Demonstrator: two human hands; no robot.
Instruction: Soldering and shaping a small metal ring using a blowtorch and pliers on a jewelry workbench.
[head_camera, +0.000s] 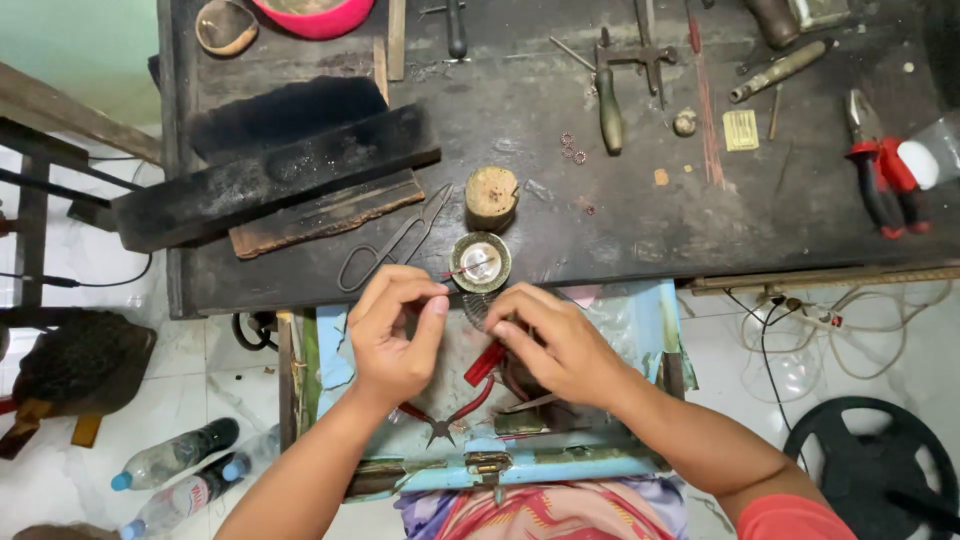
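Observation:
My left hand (393, 330) pinches a thin wire (462, 271) between thumb and fingertips; the wire's far end lies over a small round tin (480, 261) at the bench's front edge. My right hand (553, 338) is curled over a small grey coiled piece (473, 305) and grips red-handled pliers (484, 363). Both hands hover over an open light-blue drawer (640, 310) under the dark workbench (620, 220). Another pair of red-handled pliers (445, 418) lies in the drawer below my left wrist.
Metal shears (392, 248) and a short wooden stump (491, 195) lie by the tin. Charred blocks (270, 180) sit left. Files, a clamp (640, 55), small rings (572, 150) and red pliers (880, 175) lie further back. Plastic bottles (175, 470) and cables are on the floor.

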